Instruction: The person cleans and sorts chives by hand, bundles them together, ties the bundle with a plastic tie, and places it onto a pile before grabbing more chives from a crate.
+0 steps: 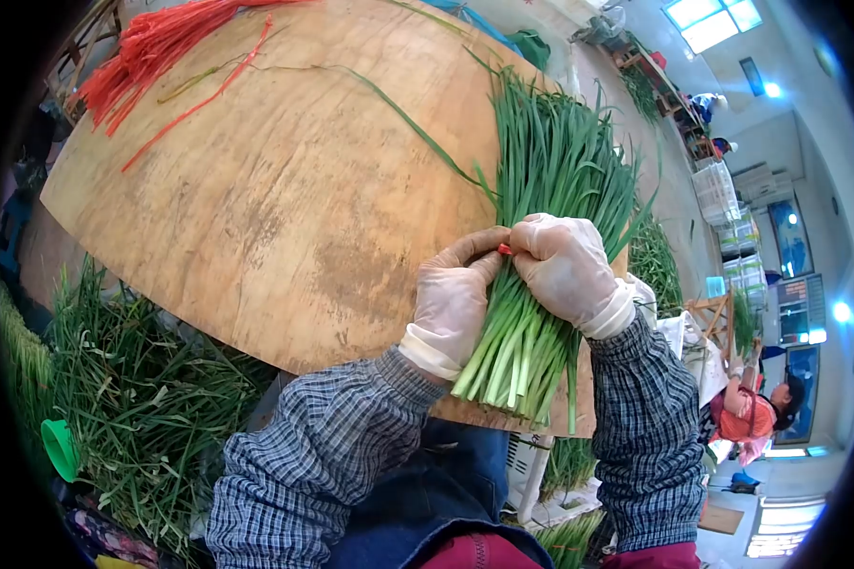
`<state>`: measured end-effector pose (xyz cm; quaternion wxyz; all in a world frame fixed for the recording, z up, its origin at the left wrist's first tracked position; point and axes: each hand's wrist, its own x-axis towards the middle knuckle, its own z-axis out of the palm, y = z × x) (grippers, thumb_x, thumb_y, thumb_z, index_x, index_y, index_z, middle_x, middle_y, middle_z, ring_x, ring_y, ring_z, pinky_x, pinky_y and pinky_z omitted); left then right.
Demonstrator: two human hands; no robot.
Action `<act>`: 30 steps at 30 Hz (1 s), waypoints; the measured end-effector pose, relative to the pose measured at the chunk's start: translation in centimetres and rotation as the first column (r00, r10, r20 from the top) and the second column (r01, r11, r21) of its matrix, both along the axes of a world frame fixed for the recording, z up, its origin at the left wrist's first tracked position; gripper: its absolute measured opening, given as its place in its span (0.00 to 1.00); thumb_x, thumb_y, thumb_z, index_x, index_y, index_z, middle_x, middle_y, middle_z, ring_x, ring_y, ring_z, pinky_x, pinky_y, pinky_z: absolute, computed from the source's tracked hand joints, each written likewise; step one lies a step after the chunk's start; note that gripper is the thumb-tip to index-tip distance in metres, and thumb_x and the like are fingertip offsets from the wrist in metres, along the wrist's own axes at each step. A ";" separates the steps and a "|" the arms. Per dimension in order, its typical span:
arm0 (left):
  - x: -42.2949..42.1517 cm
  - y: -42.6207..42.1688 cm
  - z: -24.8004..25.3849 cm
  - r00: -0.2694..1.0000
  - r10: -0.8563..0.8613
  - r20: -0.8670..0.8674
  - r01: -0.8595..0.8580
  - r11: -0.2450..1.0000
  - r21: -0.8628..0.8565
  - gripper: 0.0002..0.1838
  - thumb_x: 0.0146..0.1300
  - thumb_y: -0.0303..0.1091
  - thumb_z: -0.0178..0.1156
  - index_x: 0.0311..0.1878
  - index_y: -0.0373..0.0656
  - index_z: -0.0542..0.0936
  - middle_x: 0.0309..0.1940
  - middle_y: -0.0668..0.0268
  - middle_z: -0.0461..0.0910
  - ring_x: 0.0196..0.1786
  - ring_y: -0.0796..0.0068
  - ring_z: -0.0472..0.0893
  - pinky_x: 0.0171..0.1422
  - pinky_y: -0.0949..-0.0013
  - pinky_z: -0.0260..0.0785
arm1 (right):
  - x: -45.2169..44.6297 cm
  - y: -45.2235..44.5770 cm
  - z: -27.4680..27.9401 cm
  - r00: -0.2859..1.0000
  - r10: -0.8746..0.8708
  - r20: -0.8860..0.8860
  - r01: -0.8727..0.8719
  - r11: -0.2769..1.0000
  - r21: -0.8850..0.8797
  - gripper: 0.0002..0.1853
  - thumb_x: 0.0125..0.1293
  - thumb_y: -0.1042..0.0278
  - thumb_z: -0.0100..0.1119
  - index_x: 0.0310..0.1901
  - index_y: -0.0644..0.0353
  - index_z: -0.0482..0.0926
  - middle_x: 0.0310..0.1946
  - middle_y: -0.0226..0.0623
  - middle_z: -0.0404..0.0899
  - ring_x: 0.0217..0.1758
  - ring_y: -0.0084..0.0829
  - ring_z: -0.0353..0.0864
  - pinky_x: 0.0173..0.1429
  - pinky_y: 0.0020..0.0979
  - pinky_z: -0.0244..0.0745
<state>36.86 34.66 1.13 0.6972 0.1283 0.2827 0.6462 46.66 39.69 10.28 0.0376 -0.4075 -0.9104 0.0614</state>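
Pinching a red strip with gloved fingertips of the left hand and right hand, curled close together over the middle of a bundle of green stalks. Lying on the right part of the counter, near its edge. Pointing leaf tips away from the body, leaning slightly right along the long axis, cut ends nearest. Flat, ribbon-like, dark green at the leaves; slim, smooth, paler at the stems. Set on grained, stained wood, with thin red strips piled at far left. Flanked at lower left by a tangled heap of greens.
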 end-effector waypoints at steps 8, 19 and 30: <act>-0.1 -0.1 0.1 0.999 0.007 -0.033 -0.007 1.000 0.006 0.10 0.62 0.24 0.54 0.46 0.34 0.78 0.39 0.64 0.80 0.41 0.80 0.76 0.48 0.78 0.69 | 0.0 0.2 0.2 0.999 0.037 -0.027 -0.038 0.998 -0.044 0.08 0.47 0.73 0.53 0.30 0.58 0.81 0.26 0.43 0.77 0.32 0.46 0.77 0.35 0.42 0.70; 0.4 0.0 0.0 0.985 0.072 -0.155 -0.066 0.997 0.042 0.11 0.61 0.24 0.56 0.46 0.33 0.79 0.40 0.62 0.80 0.41 0.79 0.76 0.49 0.77 0.69 | 0.1 0.1 -0.4 0.998 -0.021 -0.064 0.022 1.000 0.009 0.06 0.47 0.73 0.55 0.28 0.59 0.79 0.25 0.43 0.77 0.32 0.45 0.77 0.35 0.40 0.71; -0.1 -0.1 0.6 0.999 0.023 0.049 -0.020 0.999 -0.042 0.09 0.64 0.28 0.54 0.43 0.34 0.79 0.36 0.66 0.80 0.37 0.81 0.76 0.43 0.79 0.70 | 0.0 -0.1 -0.7 0.997 -0.031 -0.074 0.035 0.998 0.051 0.05 0.45 0.73 0.55 0.26 0.61 0.78 0.25 0.43 0.76 0.31 0.46 0.76 0.34 0.40 0.70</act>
